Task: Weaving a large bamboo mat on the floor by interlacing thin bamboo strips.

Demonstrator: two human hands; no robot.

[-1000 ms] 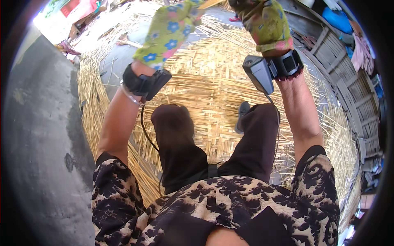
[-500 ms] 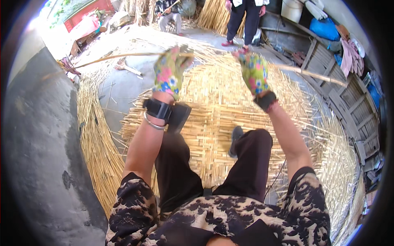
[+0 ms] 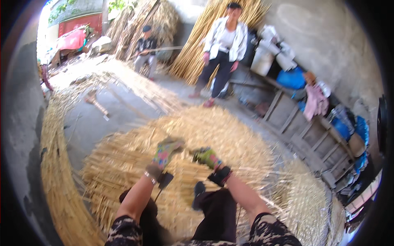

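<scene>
A woven reed mat (image 3: 197, 123), pale yellow, spreads over the floor around my legs, with loose strip ends along its edges. Just above it, both hands are close together in front of my knees, wearing green gloves with pink and blue flowers. My left hand (image 3: 167, 151) points its fingers inward to the right. Opposite it, my right hand (image 3: 206, 158) reaches inward to the left, with a small gap between them. Motion smears the fingers of both, so their grip is unclear. No stalk shows distinctly in either hand. My dark shoe (image 3: 199, 194) rests on the mat.
Long reeds (image 3: 55, 164) lie along the left wall, and a woven strip (image 3: 303, 197) lies to the right. A short-handled tool (image 3: 96, 104) is on the floor. One person (image 3: 223, 45) stands beyond the mat; another (image 3: 146, 51) sits holding a stalk. A wooden frame (image 3: 283, 123) leans right.
My hands have come down and together; before, they were raised apart, with stalk lengths extending outward from them. My view has tilted up and turned, showing more of both people.
</scene>
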